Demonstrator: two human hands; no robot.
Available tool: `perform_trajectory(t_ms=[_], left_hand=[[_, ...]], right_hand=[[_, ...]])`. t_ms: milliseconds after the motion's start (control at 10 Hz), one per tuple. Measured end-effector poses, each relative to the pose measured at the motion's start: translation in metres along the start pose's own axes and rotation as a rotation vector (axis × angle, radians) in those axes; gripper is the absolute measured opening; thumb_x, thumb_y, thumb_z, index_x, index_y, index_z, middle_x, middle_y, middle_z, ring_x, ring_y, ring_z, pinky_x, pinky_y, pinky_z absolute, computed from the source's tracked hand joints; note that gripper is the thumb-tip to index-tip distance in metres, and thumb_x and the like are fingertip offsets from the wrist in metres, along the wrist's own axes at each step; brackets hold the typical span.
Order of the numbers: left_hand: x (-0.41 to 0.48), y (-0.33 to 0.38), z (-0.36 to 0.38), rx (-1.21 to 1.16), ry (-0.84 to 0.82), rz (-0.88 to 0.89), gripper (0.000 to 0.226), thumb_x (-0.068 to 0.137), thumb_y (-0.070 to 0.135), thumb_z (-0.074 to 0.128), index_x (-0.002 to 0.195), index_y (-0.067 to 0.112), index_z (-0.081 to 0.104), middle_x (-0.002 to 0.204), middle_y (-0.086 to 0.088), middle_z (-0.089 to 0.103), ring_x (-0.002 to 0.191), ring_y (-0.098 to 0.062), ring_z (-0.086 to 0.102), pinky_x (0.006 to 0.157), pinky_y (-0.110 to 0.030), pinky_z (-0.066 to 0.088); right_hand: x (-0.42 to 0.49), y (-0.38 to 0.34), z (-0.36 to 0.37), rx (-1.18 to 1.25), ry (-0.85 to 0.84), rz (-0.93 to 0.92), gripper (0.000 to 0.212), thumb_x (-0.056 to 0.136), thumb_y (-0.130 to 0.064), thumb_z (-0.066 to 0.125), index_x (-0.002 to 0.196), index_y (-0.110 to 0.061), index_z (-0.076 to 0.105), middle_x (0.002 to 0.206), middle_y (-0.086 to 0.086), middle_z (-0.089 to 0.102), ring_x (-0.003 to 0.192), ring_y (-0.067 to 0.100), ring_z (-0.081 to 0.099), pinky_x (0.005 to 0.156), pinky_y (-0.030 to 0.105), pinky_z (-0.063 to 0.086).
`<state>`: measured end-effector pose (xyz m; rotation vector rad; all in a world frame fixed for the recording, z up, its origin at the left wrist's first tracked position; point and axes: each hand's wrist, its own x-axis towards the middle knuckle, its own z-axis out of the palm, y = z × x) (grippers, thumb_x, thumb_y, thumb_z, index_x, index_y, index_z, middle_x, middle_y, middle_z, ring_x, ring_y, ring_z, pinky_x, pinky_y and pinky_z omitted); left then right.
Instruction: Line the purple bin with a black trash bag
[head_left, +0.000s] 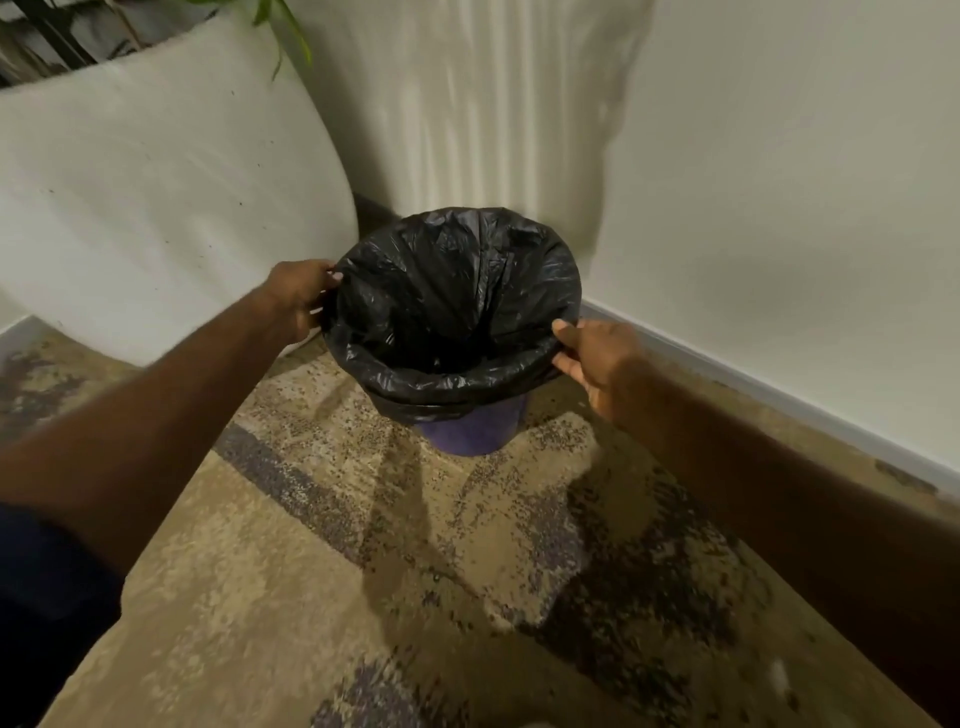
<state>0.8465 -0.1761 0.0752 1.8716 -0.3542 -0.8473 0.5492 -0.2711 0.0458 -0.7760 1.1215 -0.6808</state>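
Observation:
The purple bin (470, 428) stands on the carpet in the corner of the room. Only its lower wall shows. A black trash bag (447, 301) hangs inside it, its mouth folded out and down over the rim. My left hand (298, 293) grips the folded bag edge at the bin's left side. My right hand (592, 358) pinches the bag edge at the right front of the rim, thumb on top. The bag's inside is dark and crinkled.
A large white planter (156, 208) with green leaves stands close to the left of the bin. White walls and a grey skirting board (753, 384) meet behind it. Patterned beige and purple carpet (415, 571) covers the floor in front.

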Motion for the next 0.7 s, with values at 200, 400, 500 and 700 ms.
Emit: perform_trajectory(t_ms=[200, 400, 500, 700], left_hand=[[-0.031, -0.029, 0.007, 0.393, 0.089, 0.326, 0.047, 0.109, 0.040, 0.044, 0.138, 0.006, 0.059, 0.145, -0.021, 0.058, 0.142, -0.034, 0.048, 0.109, -0.041, 0.051], [-0.104, -0.089, 0.019, 1.113, 0.028, 0.856, 0.070, 0.110, 0.055, 0.019, 0.166, 0.013, 0.016, 0.174, -0.009, 0.012, 0.163, -0.025, 0.006, 0.132, -0.048, 0.012], [-0.121, -0.111, 0.023, 1.279, -0.003, 0.887, 0.070, 0.110, 0.057, 0.014, 0.166, 0.015, 0.012, 0.175, -0.005, 0.009, 0.163, -0.020, 0.002, 0.133, -0.045, 0.009], [-0.128, -0.108, 0.023, 1.319, -0.006, 0.921, 0.073, 0.109, 0.056, 0.010, 0.167, 0.012, 0.012, 0.175, -0.007, 0.013, 0.163, -0.020, 0.009, 0.132, -0.046, 0.014]], right_hand=[[-0.023, 0.010, -0.012, -0.393, -0.023, -0.282, 0.034, 0.102, -0.031, 0.056, 0.121, -0.003, 0.058, 0.124, 0.012, 0.068, 0.110, 0.019, 0.067, 0.093, 0.034, 0.058], [-0.046, 0.032, -0.028, -1.393, -0.172, -0.982, 0.076, 0.104, -0.058, 0.023, 0.163, -0.014, 0.005, 0.171, 0.008, 0.004, 0.158, 0.025, 0.002, 0.127, 0.042, 0.007], [-0.049, 0.048, -0.033, -1.687, -0.229, -0.929, 0.082, 0.100, -0.068, 0.011, 0.163, -0.016, -0.002, 0.171, 0.004, -0.009, 0.158, 0.022, -0.011, 0.128, 0.048, 0.001], [-0.056, 0.043, -0.031, -1.758, -0.280, -0.867, 0.085, 0.099, -0.070, 0.011, 0.163, -0.017, -0.007, 0.171, 0.002, -0.013, 0.157, 0.020, -0.015, 0.128, 0.051, -0.001]])
